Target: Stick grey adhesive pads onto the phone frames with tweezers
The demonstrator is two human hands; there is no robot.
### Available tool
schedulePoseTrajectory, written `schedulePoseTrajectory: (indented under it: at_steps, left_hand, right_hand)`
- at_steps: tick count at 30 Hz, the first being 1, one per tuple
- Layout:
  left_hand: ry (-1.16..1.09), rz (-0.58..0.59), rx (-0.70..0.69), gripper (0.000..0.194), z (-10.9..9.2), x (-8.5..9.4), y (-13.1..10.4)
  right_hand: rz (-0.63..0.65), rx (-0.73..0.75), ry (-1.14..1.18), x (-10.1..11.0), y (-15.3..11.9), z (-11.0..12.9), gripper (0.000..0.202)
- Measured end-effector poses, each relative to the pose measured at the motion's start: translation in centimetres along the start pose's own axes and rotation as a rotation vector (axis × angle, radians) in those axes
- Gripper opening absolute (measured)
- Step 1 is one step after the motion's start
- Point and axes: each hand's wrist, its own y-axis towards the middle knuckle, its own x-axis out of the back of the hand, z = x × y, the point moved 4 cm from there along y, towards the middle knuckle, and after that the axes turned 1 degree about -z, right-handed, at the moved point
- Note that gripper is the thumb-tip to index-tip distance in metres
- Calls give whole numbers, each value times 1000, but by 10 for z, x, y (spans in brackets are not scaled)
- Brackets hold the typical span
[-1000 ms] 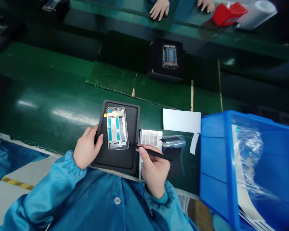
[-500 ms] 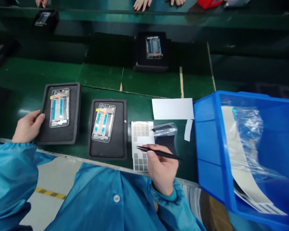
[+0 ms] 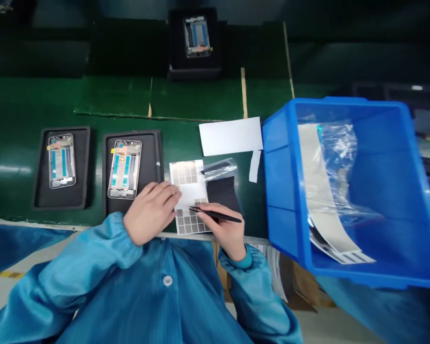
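My right hand (image 3: 228, 232) grips black tweezers (image 3: 220, 216), their tips over the sheet of grey square stickers (image 3: 188, 195). Flat on the left edge of that sheet rest the fingers of my left hand (image 3: 151, 212), with nothing in them. Beside the left hand, a black foam tray (image 3: 151, 155) holds an opened phone body (image 3: 124, 169) with blue strips and a yellow tab. My left hand and sleeve cover the tray's lower part. To the right of the sheet lies a black sheet (image 3: 222, 191) with clear film curled at its top.
Further left sits another black tray (image 3: 81, 167) with a phone body (image 3: 62, 161). A third phone body (image 3: 197, 37) is on a dark tray at the back. White paper (image 3: 231, 136) lies by a blue bin (image 3: 281, 177) holding strips and clear plastic.
My left hand has left the left tray and moved right onto the sticker sheet. The tweezers now point lower on the sheet. The view has shifted, and the hands across the table are out of sight.
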Motion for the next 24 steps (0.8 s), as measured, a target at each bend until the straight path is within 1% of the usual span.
schedulePoseTrajectory:
  at_steps: [2, 3, 5, 8, 14, 18, 24]
  left_hand:
    - [46, 89, -22, 43, -10, -19, 16]
    - [63, 123, -16, 46, -10, -25, 20]
    - [77, 181, 5, 50, -9, -31, 24]
    - [86, 228, 12, 54, -8, -29, 24]
    - [109, 265, 6, 60, -10, -29, 23]
    - [114, 280, 1, 64, -9, -31, 23]
    - [98, 273, -1, 63, -9, -30, 23]
  right_hand:
    - [37, 53, -30, -6, -1, 3, 12]
    - [58, 77, -27, -9, -1, 4, 12]
    - [101, 126, -12, -14, -3, 5, 13]
    - [132, 176, -2, -18, -5, 4, 14]
    - [130, 206, -14, -18, -5, 2, 16]
    - [160, 175, 2, -17, -5, 1, 12]
    - [146, 131, -13, -16, -6, -1, 12]
